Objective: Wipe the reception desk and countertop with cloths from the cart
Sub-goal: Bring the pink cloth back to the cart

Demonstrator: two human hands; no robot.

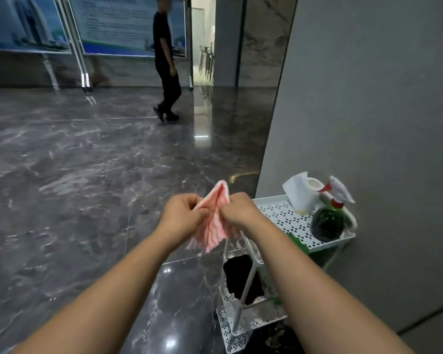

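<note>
A pink and white striped cloth [215, 226] hangs in front of me, held up between both hands. My left hand [182, 213] pinches its left part and my right hand [238, 213] pinches its right part, fingers curled, the two hands close together. One corner of the cloth sticks up above my knuckles and the rest droops below. Just right of my hands stands the white perforated cart [287, 218], with a paper towel roll [302, 192] and a green spray bottle [330, 218] on its top shelf. No reception desk or countertop is in sight.
A dark cloth [241, 274] lies on the cart's lower shelf. A grey wall [368, 111] rises directly behind the cart. Glossy dark marble floor [87, 175] spreads to the left. A person in black [165, 67] walks at the far side near display boards and a doorway.
</note>
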